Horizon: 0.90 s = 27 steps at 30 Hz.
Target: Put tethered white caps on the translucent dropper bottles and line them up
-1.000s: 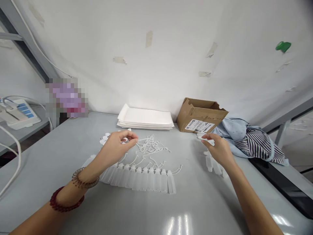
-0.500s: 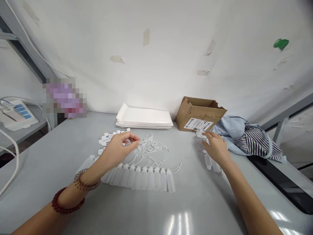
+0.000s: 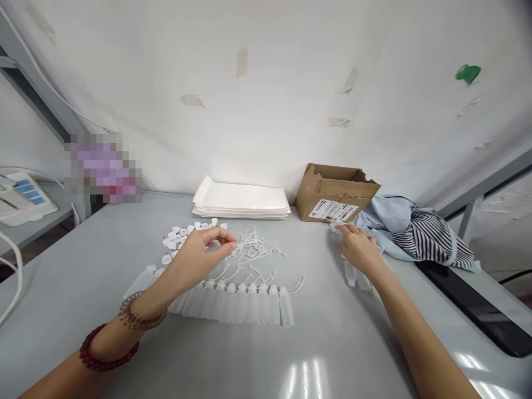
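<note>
Nearest on the grey table [image 3: 233,363], a row of translucent bottles [image 3: 249,305] had been laid side by side, its left part hidden by the left forearm. Curved white strips [image 3: 296,286] were seen reaching back from several of the necks; those bottles appeared to have been fitted with strips, though the joins were too small to be checked. No cap could be made out on the necks in view, so capping was judged not yet done there.

Just beyond the row, the left hand [image 3: 203,252] was held with thumb and forefinger tips brought together beside a tangle of loose strips [image 3: 254,244]; whether a strip was pinched could not be told. Well to the right, the right hand [image 3: 361,249] was placed above further bottles [image 3: 350,272], its fingertips by another translucent piece [image 3: 333,226]; whether that was gripped could not be told.

Behind the left hand, many loose caps [image 3: 167,259] were scattered, unused. Farthest back, flat white packets [image 3: 245,197] were stacked beside an open cardboard box [image 3: 328,194].
</note>
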Each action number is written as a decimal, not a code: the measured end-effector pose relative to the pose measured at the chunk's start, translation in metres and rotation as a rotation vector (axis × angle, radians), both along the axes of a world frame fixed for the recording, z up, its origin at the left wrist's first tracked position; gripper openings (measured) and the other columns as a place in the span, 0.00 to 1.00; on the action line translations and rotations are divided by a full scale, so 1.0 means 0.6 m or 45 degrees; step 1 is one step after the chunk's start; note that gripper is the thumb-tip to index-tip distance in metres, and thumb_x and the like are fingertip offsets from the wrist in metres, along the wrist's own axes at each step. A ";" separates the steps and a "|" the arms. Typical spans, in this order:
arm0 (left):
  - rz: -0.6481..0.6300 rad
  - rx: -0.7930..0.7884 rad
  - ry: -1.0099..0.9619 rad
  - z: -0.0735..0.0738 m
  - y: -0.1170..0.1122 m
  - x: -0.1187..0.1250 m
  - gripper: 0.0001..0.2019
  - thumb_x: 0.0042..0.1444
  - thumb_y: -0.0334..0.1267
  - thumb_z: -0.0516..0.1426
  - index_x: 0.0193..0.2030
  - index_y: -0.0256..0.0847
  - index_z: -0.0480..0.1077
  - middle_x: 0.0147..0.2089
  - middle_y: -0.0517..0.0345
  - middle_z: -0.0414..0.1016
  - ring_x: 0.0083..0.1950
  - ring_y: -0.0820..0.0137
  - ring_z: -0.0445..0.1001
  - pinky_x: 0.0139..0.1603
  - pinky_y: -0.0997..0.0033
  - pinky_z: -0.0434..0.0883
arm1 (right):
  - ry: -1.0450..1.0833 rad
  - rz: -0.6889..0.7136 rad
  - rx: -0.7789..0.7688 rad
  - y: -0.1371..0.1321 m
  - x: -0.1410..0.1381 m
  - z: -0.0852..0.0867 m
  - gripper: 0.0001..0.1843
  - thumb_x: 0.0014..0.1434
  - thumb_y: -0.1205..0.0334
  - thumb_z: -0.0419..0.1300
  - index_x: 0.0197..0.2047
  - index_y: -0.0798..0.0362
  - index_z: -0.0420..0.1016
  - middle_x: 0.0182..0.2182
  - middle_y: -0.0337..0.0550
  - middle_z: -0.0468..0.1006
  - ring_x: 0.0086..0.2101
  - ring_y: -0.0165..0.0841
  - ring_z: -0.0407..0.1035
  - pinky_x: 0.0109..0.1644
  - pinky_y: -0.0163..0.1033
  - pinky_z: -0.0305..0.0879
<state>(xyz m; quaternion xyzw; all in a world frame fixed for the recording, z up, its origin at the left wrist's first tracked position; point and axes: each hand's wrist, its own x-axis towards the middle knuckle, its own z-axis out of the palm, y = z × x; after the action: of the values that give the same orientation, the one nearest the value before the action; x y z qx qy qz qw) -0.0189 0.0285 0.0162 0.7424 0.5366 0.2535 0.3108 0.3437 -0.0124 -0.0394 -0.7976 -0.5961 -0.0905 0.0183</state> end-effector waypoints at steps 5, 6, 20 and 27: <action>0.016 -0.049 -0.003 0.001 -0.003 -0.001 0.11 0.53 0.48 0.56 0.34 0.46 0.75 0.30 0.62 0.75 0.23 0.72 0.67 0.23 0.73 0.62 | -0.027 -0.010 -0.018 0.001 -0.006 0.001 0.27 0.54 0.78 0.47 0.55 0.54 0.69 0.47 0.55 0.77 0.46 0.47 0.69 0.44 0.49 0.61; 0.018 -0.048 -0.009 0.001 -0.003 0.000 0.11 0.53 0.48 0.56 0.34 0.46 0.75 0.29 0.62 0.75 0.22 0.72 0.66 0.23 0.73 0.62 | -0.028 -0.007 -0.016 0.002 -0.007 0.001 0.27 0.54 0.78 0.47 0.55 0.54 0.70 0.45 0.55 0.78 0.45 0.46 0.70 0.44 0.49 0.61; -0.043 -0.042 -0.055 0.004 -0.011 0.001 0.12 0.54 0.48 0.55 0.32 0.44 0.75 0.31 0.60 0.75 0.25 0.71 0.66 0.23 0.75 0.62 | 0.210 0.313 0.246 -0.012 -0.066 0.021 0.18 0.60 0.70 0.51 0.53 0.56 0.68 0.45 0.53 0.79 0.43 0.43 0.74 0.45 0.46 0.67; -0.094 -0.072 -0.113 0.004 -0.022 0.007 0.11 0.55 0.47 0.56 0.32 0.45 0.74 0.35 0.59 0.76 0.35 0.65 0.71 0.29 0.73 0.67 | 0.339 0.631 0.356 -0.040 -0.133 0.022 0.15 0.63 0.66 0.51 0.53 0.51 0.67 0.42 0.47 0.78 0.40 0.40 0.74 0.44 0.45 0.70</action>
<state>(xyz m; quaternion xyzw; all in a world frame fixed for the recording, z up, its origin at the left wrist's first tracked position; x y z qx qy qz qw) -0.0148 0.0154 0.0186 0.7407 0.5016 0.2593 0.3641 0.2640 -0.0365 -0.0263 -0.6224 -0.7466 -0.0593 0.2274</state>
